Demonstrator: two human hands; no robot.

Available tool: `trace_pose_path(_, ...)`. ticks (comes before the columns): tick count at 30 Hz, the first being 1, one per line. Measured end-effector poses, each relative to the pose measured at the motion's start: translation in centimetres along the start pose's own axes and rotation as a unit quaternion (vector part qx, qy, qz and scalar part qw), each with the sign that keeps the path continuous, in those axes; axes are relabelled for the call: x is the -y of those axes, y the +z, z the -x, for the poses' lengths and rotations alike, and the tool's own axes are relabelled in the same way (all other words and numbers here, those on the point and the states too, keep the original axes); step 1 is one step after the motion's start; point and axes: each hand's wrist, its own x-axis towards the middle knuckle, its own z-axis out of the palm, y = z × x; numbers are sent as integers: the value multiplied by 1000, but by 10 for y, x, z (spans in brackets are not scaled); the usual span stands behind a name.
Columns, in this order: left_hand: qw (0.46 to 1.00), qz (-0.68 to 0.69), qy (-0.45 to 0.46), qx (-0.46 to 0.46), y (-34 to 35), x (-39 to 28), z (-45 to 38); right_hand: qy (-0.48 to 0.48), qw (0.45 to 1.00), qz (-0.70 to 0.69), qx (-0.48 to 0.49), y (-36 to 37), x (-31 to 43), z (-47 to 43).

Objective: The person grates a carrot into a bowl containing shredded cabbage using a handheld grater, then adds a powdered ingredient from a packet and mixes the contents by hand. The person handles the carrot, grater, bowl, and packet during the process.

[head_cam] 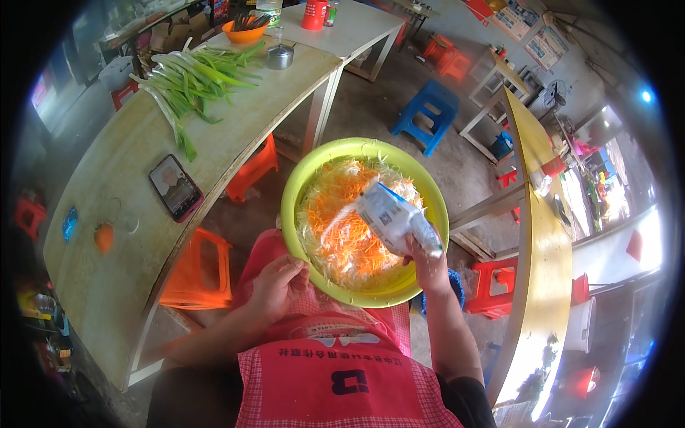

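A large yellow-green plastic basin point(294, 187) rests at my lap, holding shredded orange and pale vegetables point(342, 214). In my right hand point(425, 262) is a printed plastic bag point(390, 216), tilted over the basin with its open end towards the left. A white stream, of salt or a similar grainy substance, falls from it onto the shreds. My left hand point(281, 281) is at the basin's near left rim, its thumb and fingers pinched there; the grip is partly hidden. I wear a red apron point(348, 385) bearing writing.
On the left table point(107, 176) lie green onions point(203, 80), a smartphone point(175, 187), a carrot piece point(104, 237) and a lidded metal pot point(280, 56). Orange stools point(206, 273) stand under its edge. A blue stool point(428, 112) is ahead, a red stool point(492, 289) and another table point(540, 299) at right.
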Motion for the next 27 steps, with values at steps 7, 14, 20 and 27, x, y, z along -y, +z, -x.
trace_pose_path(7,999,-35,-16,-23,1,0,0,-23,996,8,-82,-14,2,-69)
trace_pose_path(14,999,-35,-4,-20,-1,3,-3,-34,981,9,-192,-66,6,-72)
trace_pose_path(20,999,-30,-12,-32,-2,8,-10,52,974,47,-215,-114,15,-28)
trace_pose_path(27,998,-50,-20,-33,0,14,-16,47,974,52,-217,-126,19,3)
